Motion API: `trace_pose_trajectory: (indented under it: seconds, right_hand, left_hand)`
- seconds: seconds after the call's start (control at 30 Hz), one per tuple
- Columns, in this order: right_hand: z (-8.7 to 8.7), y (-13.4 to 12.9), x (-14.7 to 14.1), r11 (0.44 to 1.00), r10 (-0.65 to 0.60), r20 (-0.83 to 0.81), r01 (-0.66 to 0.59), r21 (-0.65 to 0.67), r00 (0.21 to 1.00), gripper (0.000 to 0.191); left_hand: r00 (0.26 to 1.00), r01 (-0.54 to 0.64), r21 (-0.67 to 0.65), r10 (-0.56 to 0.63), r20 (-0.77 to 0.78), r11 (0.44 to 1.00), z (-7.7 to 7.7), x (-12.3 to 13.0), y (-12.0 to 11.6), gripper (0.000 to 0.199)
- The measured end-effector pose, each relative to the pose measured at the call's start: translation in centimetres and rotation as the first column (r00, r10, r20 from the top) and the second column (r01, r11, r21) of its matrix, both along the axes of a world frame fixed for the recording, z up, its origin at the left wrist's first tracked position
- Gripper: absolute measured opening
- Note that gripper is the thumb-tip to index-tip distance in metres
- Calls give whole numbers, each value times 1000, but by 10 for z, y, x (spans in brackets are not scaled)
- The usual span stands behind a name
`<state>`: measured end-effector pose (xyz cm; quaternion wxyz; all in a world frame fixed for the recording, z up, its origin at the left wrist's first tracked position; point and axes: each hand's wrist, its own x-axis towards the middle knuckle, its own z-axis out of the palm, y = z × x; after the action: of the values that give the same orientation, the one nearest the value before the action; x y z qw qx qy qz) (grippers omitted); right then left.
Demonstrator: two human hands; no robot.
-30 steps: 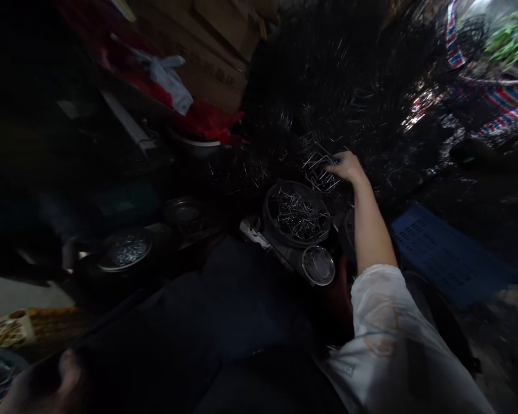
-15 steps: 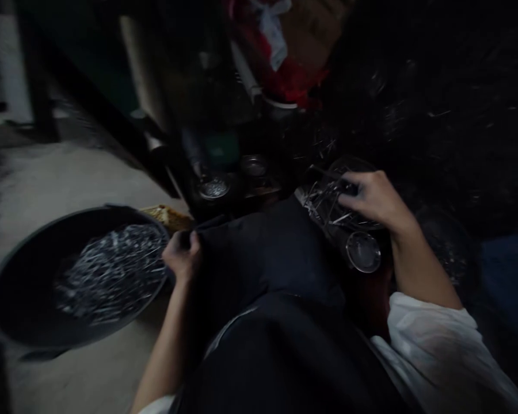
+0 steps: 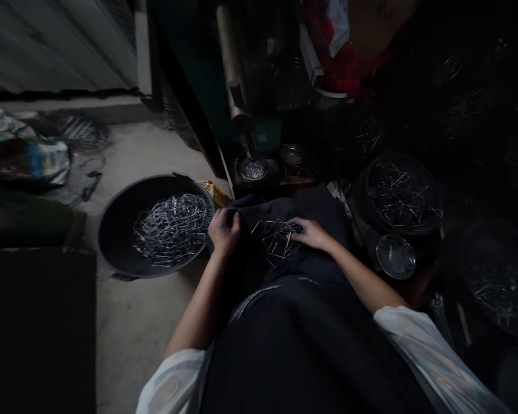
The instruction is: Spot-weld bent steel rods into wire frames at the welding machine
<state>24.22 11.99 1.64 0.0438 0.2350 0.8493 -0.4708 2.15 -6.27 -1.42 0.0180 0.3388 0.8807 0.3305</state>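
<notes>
My left hand (image 3: 224,231) is closed on the edge of a dark apron (image 3: 328,213) spread over my lap, beside the rim of a wide black basin (image 3: 116,241). A heap of thin bent metal wires (image 3: 172,230) fills the basin's middle and right. Over the lap, my right hand (image 3: 311,234) has its fingers closed on a loose tangle of bent wires (image 3: 280,238); whether some rest on the cloth is hard to tell. To the right, a dark round container (image 3: 365,192) holds more bent wires (image 3: 399,195).
A small dish of tiny shiny pieces (image 3: 254,169) sits beneath a pipe-like machine part (image 3: 233,69). A round clear lid (image 3: 396,256) lies at right, near another dark tub of metal pieces (image 3: 498,287). Behind the basin is a yellow basket (image 3: 216,194).
My right hand has moved from the right-hand wire container to above my lap, with a tangle of wires in it. My left hand stays on the apron edge. The view has swung left.
</notes>
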Motion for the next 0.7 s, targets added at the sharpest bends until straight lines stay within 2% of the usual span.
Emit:
trace_pose_trajectory:
  seconds: [0.1, 0.2, 0.3, 0.37, 0.43, 0.5, 0.57, 0.6, 0.63, 0.7]
  right_hand:
    - [8, 2, 4, 994, 64, 12, -65, 85, 998, 38]
    - [17, -1, 8, 964, 26, 119, -56, 260, 993, 43]
    - [30, -5, 22, 931, -33, 189, -38, 362, 981, 48]
    - [39, -3, 37, 927, -49, 152, -11, 374, 987, 45]
    - [42, 7, 60, 925, -105, 54, 78, 373, 993, 38]
    - [38, 26, 94, 902, -228, -15, 217, 373, 973, 32]
    - [30, 49, 138, 832, -437, 77, 370, 413, 896, 30]
    - [26, 60, 162, 775, -559, 179, 433, 460, 810, 30]
    - [22, 70, 186, 714, -669, 307, 473, 516, 677, 31]
    - [13, 86, 229, 658, -749, 417, 501, 563, 515, 33]
  left_hand:
    - [970, 243, -82, -243, 7, 967, 12, 10, -4, 30]
    - [885, 452, -281, -464, 25, 846, 19, 19, 3, 38]
    - [825, 519, -483, -561, 68, 705, 23, 24, 16, 41]
    - [798, 533, -562, -597, 85, 633, 24, 26, 25, 38]
    - [761, 548, -624, -641, 97, 557, 24, 29, 34, 32]
    - [730, 551, -673, -677, 100, 494, 24, 32, 40, 27]
    - [703, 563, -681, -705, 96, 468, 25, 35, 42, 26]
    - [704, 561, -687, -703, 103, 462, 27, 36, 40, 26]
    - [714, 556, -694, -690, 117, 458, 29, 37, 37, 25]
    - [753, 539, -707, -638, 162, 457, 35, 37, 26, 26]
